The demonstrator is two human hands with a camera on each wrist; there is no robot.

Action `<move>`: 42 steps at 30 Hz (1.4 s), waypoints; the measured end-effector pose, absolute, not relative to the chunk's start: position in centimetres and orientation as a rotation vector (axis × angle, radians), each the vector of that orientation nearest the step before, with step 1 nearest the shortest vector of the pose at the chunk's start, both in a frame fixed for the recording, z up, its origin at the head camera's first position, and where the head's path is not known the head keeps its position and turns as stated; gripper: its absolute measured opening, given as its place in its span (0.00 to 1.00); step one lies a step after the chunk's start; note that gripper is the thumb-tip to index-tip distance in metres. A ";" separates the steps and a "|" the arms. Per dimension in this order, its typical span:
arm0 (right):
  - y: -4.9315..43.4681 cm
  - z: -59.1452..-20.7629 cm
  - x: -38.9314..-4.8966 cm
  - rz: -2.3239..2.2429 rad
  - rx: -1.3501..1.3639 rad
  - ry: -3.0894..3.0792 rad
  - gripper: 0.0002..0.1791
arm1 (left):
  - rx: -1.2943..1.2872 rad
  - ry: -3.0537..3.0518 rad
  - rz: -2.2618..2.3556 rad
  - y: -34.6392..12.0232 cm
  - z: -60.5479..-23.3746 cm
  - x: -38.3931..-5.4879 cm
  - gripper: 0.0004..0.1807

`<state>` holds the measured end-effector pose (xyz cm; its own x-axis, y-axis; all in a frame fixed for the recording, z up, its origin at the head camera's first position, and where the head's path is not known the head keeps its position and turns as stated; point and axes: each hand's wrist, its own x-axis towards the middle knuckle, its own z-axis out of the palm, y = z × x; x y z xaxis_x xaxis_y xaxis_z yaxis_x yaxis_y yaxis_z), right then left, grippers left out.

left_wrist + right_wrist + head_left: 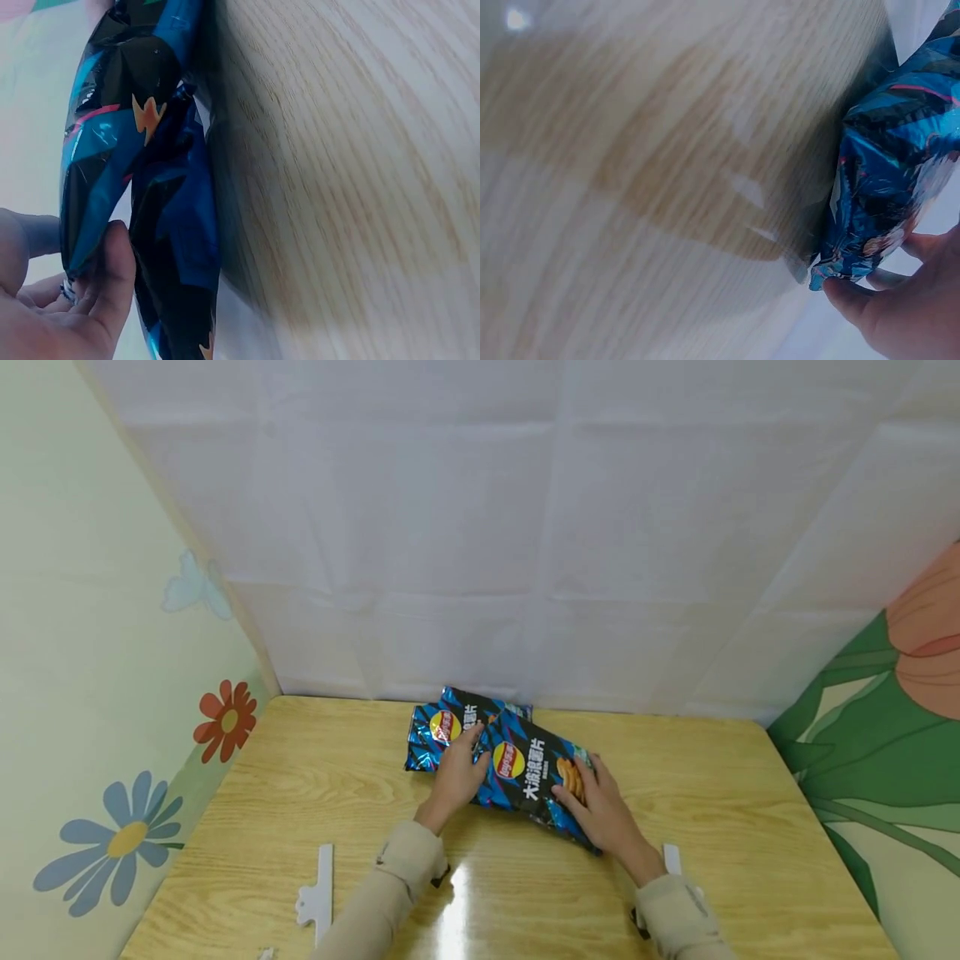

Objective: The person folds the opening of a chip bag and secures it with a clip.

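Note:
A blue and black potato chip bag (536,768) is held by both hands, its front with a round logo turned up. At its left end, my left hand (457,772) grips the edge; in the left wrist view the thumb and fingers pinch the bag's end (94,180). My right hand (603,814) grips the right end, and in the right wrist view its thumb and fingers close round the bag's corner (885,202). Behind and partly under the held bag, similar chip bagging (427,743) lies on the table; how many bags are there I cannot tell.
A pale clip (324,889) lies on the wooden table (337,777) at the front left. Another pale piece (672,858) shows beside the right forearm, partly hidden by the sleeve. A white sheet (465,527) hangs along the table's back edge. Painted walls flank both sides.

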<state>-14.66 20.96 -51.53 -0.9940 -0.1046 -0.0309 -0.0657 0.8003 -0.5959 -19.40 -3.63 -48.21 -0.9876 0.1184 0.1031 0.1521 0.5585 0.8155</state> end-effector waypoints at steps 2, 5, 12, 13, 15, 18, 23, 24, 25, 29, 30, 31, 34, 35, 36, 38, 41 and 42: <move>20.9 -51.5 -14.5 -0.967 -0.130 2.921 0.45 | -0.215 -2.740 -1.426 -3.5 -48.1 -19.2 0.27; 20.7 -51.4 -14.2 -0.965 -0.123 2.918 0.45 | -0.178 -2.742 -1.411 -3.4 -48.0 -18.9 0.26; 20.4 -51.3 -13.7 -0.953 -0.118 2.937 0.44 | -0.135 -2.772 -1.338 -3.1 -47.8 -18.2 0.26; 20.4 -51.3 -13.6 -0.951 -0.116 2.940 0.44 | -0.133 -2.778 -1.331 -3.1 -47.8 -18.1 0.26; 20.3 -51.3 -13.4 -0.948 -0.114 2.943 0.44 | -0.132 -2.784 -1.313 -3.0 -47.8 -17.9 0.26; 20.2 -51.4 -13.2 -0.950 -0.108 2.943 0.44 | -0.122 -2.787 -1.301 -2.9 -47.9 -17.7 0.26; 20.1 -51.4 -12.8 -0.953 -0.113 2.956 0.43 | -0.109 -2.789 -1.277 -2.8 -47.9 -17.4 0.26; 20.1 -51.3 -12.7 -0.955 -0.115 2.960 0.43 | -0.109 -2.786 -1.276 -2.8 -47.9 -17.3 0.26; 20.1 -51.3 -12.6 -0.957 -0.117 2.965 0.43 | -0.106 -2.784 -1.277 -2.8 -47.9 -17.3 0.26; 20.1 -51.4 -12.3 -0.954 -0.136 2.988 0.41 | -0.092 -2.773 -1.290 -2.7 -47.8 -17.1 0.26; 20.1 -51.5 -12.3 -0.951 -0.142 2.993 0.41 | -0.089 -2.774 -1.289 -2.7 -47.8 -17.0 0.26; 20.1 -51.5 -12.2 -0.947 -0.148 2.998 0.40 | -0.086 -2.772 -1.289 -2.7 -47.8 -17.0 0.25; 20.0 -51.5 -11.9 -0.942 -0.157 3.005 0.40 | -0.078 -2.769 -1.282 -2.6 -47.8 -17.0 0.25; 20.0 -51.5 -11.8 -0.939 -0.156 3.007 0.40 | -0.073 -2.771 -1.279 -2.6 -47.8 -17.0 0.25; 20.0 -51.4 -11.7 -0.937 -0.155 3.007 0.40 | -0.070 -2.772 -1.274 -2.6 -47.7 -16.9 0.25; 19.9 -51.4 -11.4 -0.935 -0.145 3.005 0.40 | -0.064 -2.765 -1.269 -2.6 -47.6 -16.9 0.24; 19.7 -51.3 -11.1 -0.919 -0.134 3.011 0.39 | -0.063 -2.761 -1.253 -2.7 -47.4 -16.7 0.24; 19.6 -51.3 -11.0 -0.915 -0.134 3.016 0.38 | -0.064 -2.757 -1.248 -2.7 -47.4 -16.7 0.24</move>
